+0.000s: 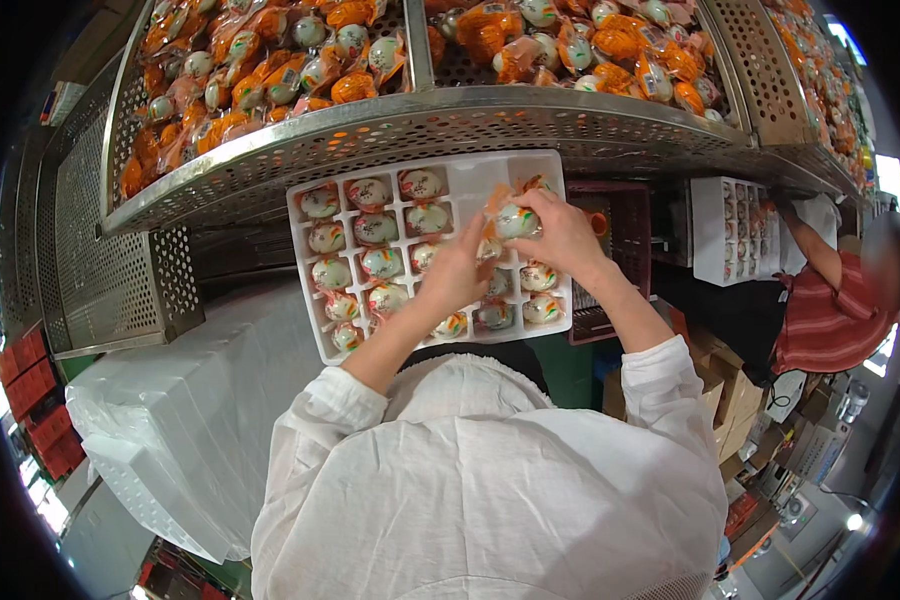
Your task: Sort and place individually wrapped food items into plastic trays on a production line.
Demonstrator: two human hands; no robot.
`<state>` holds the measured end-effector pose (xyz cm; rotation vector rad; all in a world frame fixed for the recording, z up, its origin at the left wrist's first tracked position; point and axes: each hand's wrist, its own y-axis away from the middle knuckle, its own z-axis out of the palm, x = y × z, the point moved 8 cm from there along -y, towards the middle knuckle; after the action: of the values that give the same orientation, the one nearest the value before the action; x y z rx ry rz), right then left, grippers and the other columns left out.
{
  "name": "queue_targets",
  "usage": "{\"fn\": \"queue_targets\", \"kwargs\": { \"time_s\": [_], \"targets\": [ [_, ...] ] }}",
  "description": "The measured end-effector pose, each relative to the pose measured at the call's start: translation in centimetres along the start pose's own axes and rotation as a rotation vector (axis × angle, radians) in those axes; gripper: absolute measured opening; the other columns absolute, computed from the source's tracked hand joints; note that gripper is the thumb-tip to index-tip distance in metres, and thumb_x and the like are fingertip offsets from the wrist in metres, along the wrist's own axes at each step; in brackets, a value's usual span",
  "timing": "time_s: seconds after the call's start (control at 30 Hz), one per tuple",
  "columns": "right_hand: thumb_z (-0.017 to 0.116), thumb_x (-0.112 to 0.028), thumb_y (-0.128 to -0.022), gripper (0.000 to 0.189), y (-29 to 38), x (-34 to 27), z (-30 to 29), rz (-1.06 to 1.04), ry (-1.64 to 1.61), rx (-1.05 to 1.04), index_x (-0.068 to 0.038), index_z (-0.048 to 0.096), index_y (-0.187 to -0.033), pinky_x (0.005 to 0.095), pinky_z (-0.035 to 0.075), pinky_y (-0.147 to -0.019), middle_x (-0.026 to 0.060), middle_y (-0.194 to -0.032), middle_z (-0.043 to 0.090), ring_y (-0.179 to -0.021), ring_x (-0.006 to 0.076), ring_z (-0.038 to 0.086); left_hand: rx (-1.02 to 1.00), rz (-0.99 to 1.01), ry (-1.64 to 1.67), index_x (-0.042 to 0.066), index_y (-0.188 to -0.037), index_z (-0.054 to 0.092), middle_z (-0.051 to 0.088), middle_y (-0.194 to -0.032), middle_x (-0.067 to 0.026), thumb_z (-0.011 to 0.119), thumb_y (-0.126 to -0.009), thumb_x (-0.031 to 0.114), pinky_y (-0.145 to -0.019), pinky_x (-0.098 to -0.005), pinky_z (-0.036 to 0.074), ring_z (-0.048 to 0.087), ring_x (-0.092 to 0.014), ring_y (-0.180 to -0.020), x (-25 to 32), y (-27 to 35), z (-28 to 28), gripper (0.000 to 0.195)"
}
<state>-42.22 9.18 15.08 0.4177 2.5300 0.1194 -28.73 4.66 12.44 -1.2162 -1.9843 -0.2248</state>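
A white foam tray (427, 159) with rows of square compartments lies before me, many of them holding plastic-wrapped eggs (376, 227). Between the fingers of my right hand (559, 229) is a wrapped pale egg (516, 221) with printed marks, above the tray's right part. Something orange in clear wrap shows behind that hand's fingers. My left hand (461, 270), slightly blurred, is over the middle of the tray with its fingertips close to the held egg; whether it grips anything is not clear. Another egg (489, 250) sits just beside its fingers.
Perforated metal bins (420, 101) full of orange and pale wrapped eggs stand beyond the tray. A dark red plastic crate (634, 247) is at the right. Stacked white foam trays (187, 405) stand at the left. Farther right, a co-worker (832, 307) reaches to another tray (709, 232).
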Motion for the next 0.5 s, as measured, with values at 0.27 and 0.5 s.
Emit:
{"fn": "queue_targets", "kwargs": {
  "time_s": [0.27,0.5],
  "targets": [
    [0.082,-0.022,-0.063,0.056,-2.2,4.8,7.2,0.161,-0.684,-0.032,-0.004,0.061,-0.112,0.0273,0.052,-0.068,0.0113,-0.098,0.066,-0.077,0.0157,0.064,-0.256,-0.959,1.061,0.001,-0.121,0.051,0.063,-0.104,-0.0093,0.062,-0.084,0.009,-0.065,-0.0296,0.050,0.064,-0.018,-0.082,-7.4,2.2,8.1,0.040],
    [0.078,-0.023,-0.065,0.055,-4.4,2.8,6.1,0.067,-0.041,-0.065,-0.005,0.061,-0.114,0.0342,0.051,-0.080,0.0139,-0.105,0.062,-0.090,0.0252,0.063,-0.184,-0.257,-0.156,0.003,-0.097,0.058,0.063,-0.097,-0.0137,0.067,-0.070,0.009,-0.067,-0.0362,0.052,0.061,-0.032,-0.074,-5.0,-0.4,2.5,0.029]
  ]
}}
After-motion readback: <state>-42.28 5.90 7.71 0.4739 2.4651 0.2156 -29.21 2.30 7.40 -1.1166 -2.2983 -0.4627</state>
